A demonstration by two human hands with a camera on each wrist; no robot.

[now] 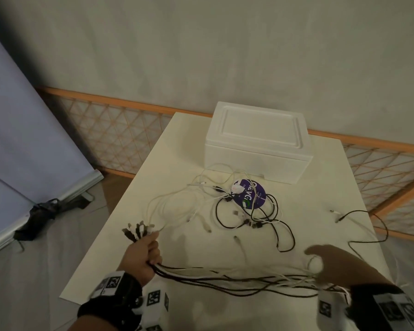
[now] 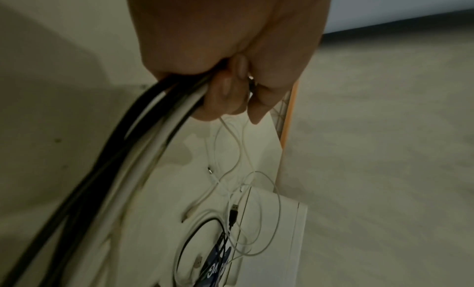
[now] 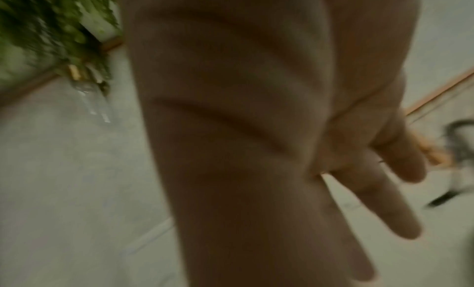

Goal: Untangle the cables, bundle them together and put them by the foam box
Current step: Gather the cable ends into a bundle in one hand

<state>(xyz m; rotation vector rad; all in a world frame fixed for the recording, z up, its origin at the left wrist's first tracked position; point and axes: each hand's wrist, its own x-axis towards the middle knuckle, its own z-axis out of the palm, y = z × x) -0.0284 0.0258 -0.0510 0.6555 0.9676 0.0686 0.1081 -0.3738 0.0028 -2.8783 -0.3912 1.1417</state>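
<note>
My left hand (image 1: 144, 254) grips a bundle of black and white cables (image 1: 225, 280) near the table's front left, and their plug ends (image 1: 136, 229) fan out above the fist. In the left wrist view the curled fingers (image 2: 225, 88) wrap the bundle (image 2: 143, 139). The strands run right to my right hand (image 1: 337, 263), which hovers over them. The blurred right wrist view shows its fingers (image 3: 384, 206) straight and holding nothing. A loose tangle of cables (image 1: 249, 211) lies mid-table over a purple round disc (image 1: 251, 193). Behind it stands the white foam box (image 1: 258, 149), lid on.
One black cable (image 1: 378, 225) trails over the white table's (image 1: 177, 144) right edge. A wooden lattice fence (image 1: 120, 137) runs behind the table. A blue-grey panel (image 1: 22, 139) leans at the left, with a black object (image 1: 38, 218) on the floor. A green plant (image 3: 51, 23) shows in the right wrist view.
</note>
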